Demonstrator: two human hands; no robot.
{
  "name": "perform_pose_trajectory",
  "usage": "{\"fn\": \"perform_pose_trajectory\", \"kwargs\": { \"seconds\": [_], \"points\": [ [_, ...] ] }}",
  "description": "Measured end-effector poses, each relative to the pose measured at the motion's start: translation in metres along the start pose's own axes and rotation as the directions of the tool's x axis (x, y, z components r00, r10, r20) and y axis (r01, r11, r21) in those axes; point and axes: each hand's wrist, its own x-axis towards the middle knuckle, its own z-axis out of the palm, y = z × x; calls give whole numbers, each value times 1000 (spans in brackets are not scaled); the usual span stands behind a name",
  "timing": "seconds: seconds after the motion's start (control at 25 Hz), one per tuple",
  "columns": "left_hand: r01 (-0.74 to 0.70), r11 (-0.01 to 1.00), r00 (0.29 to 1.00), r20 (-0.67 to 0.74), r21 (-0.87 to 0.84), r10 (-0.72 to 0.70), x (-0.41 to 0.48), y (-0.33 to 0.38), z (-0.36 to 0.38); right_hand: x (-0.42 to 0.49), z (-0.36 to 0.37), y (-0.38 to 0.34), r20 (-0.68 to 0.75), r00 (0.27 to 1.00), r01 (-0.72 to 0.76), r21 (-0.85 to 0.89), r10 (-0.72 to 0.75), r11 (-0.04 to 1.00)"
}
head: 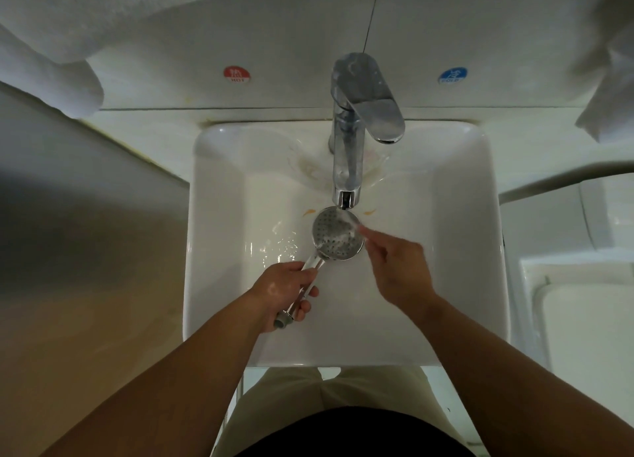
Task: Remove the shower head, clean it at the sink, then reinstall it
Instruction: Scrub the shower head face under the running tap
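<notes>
The left grip [284, 292] clamped the handle of the shower head [338, 235], held face-up over the sink [214, 223]. Wet chrome, rigid, probably light and slippery, it looked best held there. The right grip [398, 271], blurred, reached its face beneath the faucet [348, 161]; whether it pinched anything was unclear.

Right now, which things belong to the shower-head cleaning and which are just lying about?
In use: round chrome shower head; left hand gripping its handle; right hand pinching a thin pale blurred tool; chrome tap; white square sink.
Lying about: rolled white towels; red hot sticker; blue cold sticker.
</notes>
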Motion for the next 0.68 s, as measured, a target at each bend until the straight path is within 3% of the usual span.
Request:
{"fn": "perform_pose_trajectory", "kwargs": {
  "seconds": [0.08,0.12,0.24,0.32,0.44,0.52,0.68],
  "points": [
    [-7,999,1000,2,39,7,1,5,0,-10,8,-8,176,981,98,-63,-85,993],
    [-10,999,1000,-2,51,10,1,7,1,-10,9,-5,191,978,103,-109,-81,989],
    [-2,999,1000,-12,50,2,2,8,-2,1,5,7,72,996,56,-83,-50,995],
    [11,1000,1000,-2,27,-10,1,9,-2,-8,7,2,114,988,115,-88,-105,989],
    [26,1000,1000,15,-9,-26,0,8,0,-17,8,8,58,997,62,-42,-60,997],
    [39,999,999,17,-21,-39,-1,8,1,-26,7,9,115,991,81,-74,-72,994],
    [64,995,998,25,-71,-63,-6,11,4,-27,4,7,89,995,54,-49,-49,997]
  ]
}}
